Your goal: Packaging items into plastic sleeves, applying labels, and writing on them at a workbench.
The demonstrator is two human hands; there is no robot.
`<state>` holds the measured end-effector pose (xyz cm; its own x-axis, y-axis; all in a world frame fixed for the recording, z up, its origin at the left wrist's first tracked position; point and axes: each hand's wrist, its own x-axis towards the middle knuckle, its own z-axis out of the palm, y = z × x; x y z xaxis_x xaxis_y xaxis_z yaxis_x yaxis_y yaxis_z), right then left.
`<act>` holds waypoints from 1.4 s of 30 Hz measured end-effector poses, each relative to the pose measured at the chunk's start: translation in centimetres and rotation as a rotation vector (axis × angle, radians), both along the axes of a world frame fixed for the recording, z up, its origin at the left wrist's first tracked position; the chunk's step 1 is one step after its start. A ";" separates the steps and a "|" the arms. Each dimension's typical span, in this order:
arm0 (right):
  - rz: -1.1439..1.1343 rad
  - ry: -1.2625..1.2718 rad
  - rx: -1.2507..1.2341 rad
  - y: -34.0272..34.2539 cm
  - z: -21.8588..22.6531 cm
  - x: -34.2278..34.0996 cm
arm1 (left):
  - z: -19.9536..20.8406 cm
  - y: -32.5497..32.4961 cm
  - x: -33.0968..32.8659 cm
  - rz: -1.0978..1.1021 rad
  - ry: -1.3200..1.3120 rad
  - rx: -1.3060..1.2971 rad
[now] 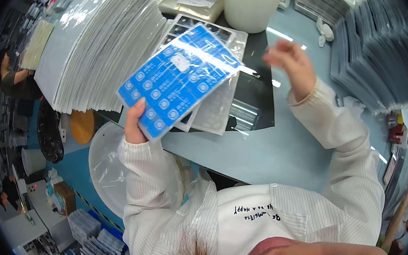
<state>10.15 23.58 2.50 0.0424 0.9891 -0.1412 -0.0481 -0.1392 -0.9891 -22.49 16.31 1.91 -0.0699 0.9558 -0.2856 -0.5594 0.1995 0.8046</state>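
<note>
My left hand [135, 122] grips the lower left corner of a blue printed panel sheet [180, 80], thumb on top. The sheet is glossy, with rows of pale round marks and a small white label. It is tilted over a black-and-white printed sheet [186, 23] and a clear plastic-covered sheet [219, 109], hiding much of both. To the right of the blue sheet, my right hand [294, 64] is raised over the table, somewhat blurred. Its fingers are loosely bent and apart, with nothing visible in them.
A tall stack of white sheets [103, 48] stands at the left. Behind is a roll of translucent film [253, 4]; at the right stands a stack of grey sheets [379, 56]. A black sheet [254, 88] lies on the glossy table [275, 155]. A white round tub [106, 161] sits below left.
</note>
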 end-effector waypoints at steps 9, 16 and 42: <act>0.166 0.083 -0.567 -1.1 -1.8 -5.2 | 0.1 1.7 0.2 0.081 -0.160 0.066; 0.225 -0.271 -0.632 -0.1 0.9 -7.0 | 1.6 0.6 0.6 0.190 -0.134 0.077; -0.088 -0.165 -0.468 -25.0 -0.5 5.6 | -1.0 0.8 1.8 0.167 0.155 -0.058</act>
